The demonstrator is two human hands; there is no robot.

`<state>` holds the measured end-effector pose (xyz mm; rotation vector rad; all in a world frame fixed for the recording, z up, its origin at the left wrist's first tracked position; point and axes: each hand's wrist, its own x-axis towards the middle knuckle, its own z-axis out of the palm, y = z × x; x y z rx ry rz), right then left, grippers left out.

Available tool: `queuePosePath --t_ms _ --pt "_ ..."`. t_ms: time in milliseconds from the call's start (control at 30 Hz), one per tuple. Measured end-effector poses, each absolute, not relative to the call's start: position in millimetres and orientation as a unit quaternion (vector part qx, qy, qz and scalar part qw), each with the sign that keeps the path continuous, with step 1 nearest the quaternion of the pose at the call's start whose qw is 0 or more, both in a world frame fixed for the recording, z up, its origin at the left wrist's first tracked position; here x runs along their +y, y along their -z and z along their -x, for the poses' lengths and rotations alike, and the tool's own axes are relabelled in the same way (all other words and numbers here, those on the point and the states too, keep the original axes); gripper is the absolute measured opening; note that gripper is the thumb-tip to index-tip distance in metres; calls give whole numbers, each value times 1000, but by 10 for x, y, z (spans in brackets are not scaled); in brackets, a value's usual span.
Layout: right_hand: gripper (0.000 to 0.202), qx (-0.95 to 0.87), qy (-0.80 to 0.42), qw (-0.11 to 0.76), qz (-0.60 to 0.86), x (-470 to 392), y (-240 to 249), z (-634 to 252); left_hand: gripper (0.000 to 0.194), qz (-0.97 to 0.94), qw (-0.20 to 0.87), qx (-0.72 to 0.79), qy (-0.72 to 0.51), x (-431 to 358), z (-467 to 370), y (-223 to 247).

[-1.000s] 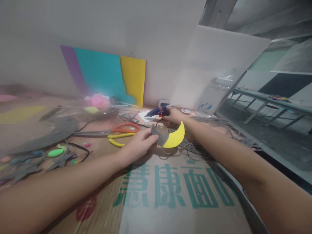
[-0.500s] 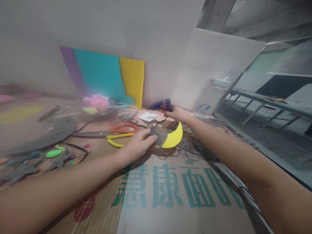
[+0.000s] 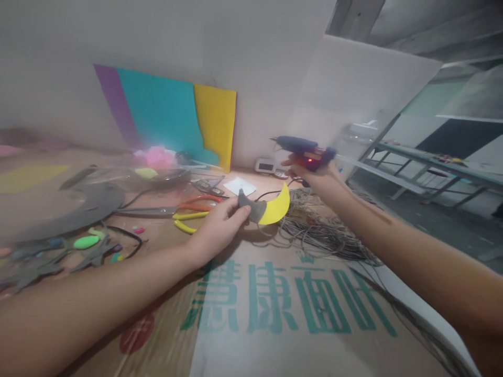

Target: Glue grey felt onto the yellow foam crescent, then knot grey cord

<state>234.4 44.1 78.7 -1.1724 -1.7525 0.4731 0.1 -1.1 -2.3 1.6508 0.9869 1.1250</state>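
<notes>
Between thumb and fingers, my left hand (image 3: 223,222) pinches the grey end of a crescent moon cutout (image 3: 276,207), whose other half is bright yellow. My right hand (image 3: 312,173) is wrapped round the handle of a blue hot glue gun (image 3: 301,145). A red light glows on the gun's side, and its nozzle points left. The gun is raised above the table, apart from the crescent. Below it lies a tangled bundle of grey cord (image 3: 326,233).
Scissors with orange handles (image 3: 200,201) and yellow-handled pliers (image 3: 184,222) lie left of my left hand. Grey star cutouts (image 3: 92,256) and small coloured pieces are farther left. Coloured sheets (image 3: 165,118) lean on the back wall. A clear bottle (image 3: 356,139) stands at right.
My right hand has lifted the glue gun off the table at the back and brought it up and to the right. The crescent stays in my left hand, shifted slightly.
</notes>
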Motion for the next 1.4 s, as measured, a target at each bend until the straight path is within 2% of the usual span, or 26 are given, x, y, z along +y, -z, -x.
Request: queuePosePath --t_ms 67,167,533,967,1267,1400 --pt "20 -709 -169 489 480 245 -801 -2454 23 -655 432 398 -475 11 6 44" --pt "22 -716 -133 462 506 -8 -741 -2604 25 -648 427 408 -481 48 13 84" --pt "27 -795 -139 379 453 -495 -140 -2627 27 -666 404 424 -462 33 24 50" --pt "26 -786 -159 343 490 -503 -74 -2568 26 -664 413 417 -463 18 11 53" --pt "26 -780 -133 360 493 -482 -82 -2538 25 -674 404 414 -458 -7 18 41" --pt "25 -776 -145 336 513 -489 -85 -2530 26 -674 398 425 -455 -5 17 32"
